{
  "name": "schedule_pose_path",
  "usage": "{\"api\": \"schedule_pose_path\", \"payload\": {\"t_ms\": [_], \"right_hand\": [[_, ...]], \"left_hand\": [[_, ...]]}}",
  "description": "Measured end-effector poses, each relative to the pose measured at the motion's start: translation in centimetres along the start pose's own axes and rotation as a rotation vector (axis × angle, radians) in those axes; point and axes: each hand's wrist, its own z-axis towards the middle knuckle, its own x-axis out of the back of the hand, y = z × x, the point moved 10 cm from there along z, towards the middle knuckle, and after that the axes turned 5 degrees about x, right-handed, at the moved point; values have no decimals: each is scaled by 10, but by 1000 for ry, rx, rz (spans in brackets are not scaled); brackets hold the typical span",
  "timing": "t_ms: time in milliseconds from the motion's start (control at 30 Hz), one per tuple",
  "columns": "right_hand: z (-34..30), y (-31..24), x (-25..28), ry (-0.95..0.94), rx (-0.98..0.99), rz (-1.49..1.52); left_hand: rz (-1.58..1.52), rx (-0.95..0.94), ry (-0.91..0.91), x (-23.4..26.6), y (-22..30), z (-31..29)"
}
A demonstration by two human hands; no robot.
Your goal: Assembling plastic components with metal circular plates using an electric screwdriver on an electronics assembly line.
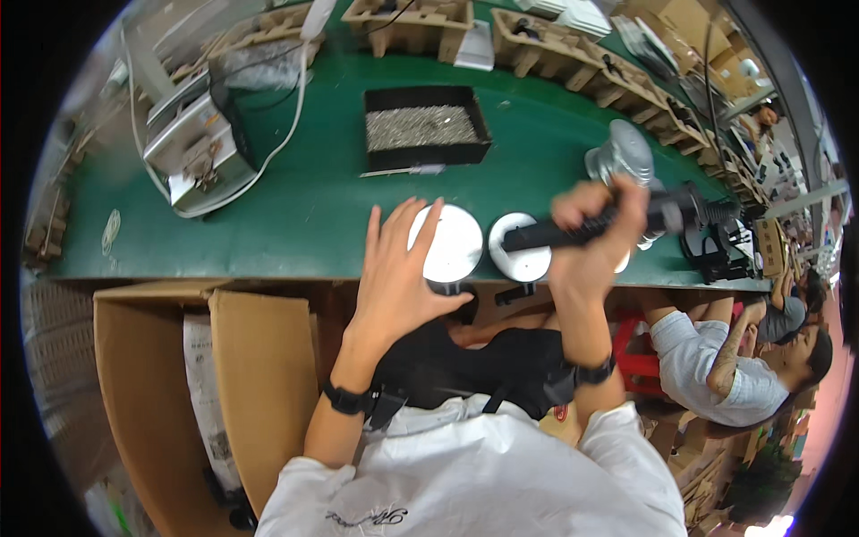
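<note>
My left hand (394,277) is spread at the left side of a white round disc-shaped part (455,243), which lies at the table's front edge. Its index finger overlaps the disc, and the thumb reaches out below by a black piece under the rim. In my right hand (595,228) is a long black electric screwdriver (555,234), slightly blurred, with a coiled section at its right end. The screwdriver's left tip covers part of a second white disc (521,264). Another white part (623,262) shows only partly behind my right wrist.
A black tray (428,161) of small metal pieces, a silvery bell-shaped object (622,152) and a corded white device (201,148) stand on the green table (313,206). Cardboard trays (407,18) line the back. An open carton (264,394) is at left; a person (716,358) sits at right.
</note>
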Motion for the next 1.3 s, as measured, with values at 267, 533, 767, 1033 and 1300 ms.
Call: {"api": "schedule_pose_path", "payload": {"t_ms": [267,533,767,1033,1300], "right_hand": [[-75,-51,201,534,-11,-958],[-124,-23,158,277,195,-1075],[-145,-46,135,-117,-316,-673],[-68,-161,191,323,759,-1808],[103,-141,316,-334,578,-2650]], "left_hand": [[-20,-229,-324,-57,83,35],[30,-458,-347,-93,119,32],[-202,-659,-330,-65,183,-22],[-197,-379,-102,-31,153,-6],[3,182,301,93,11,-78]]}}
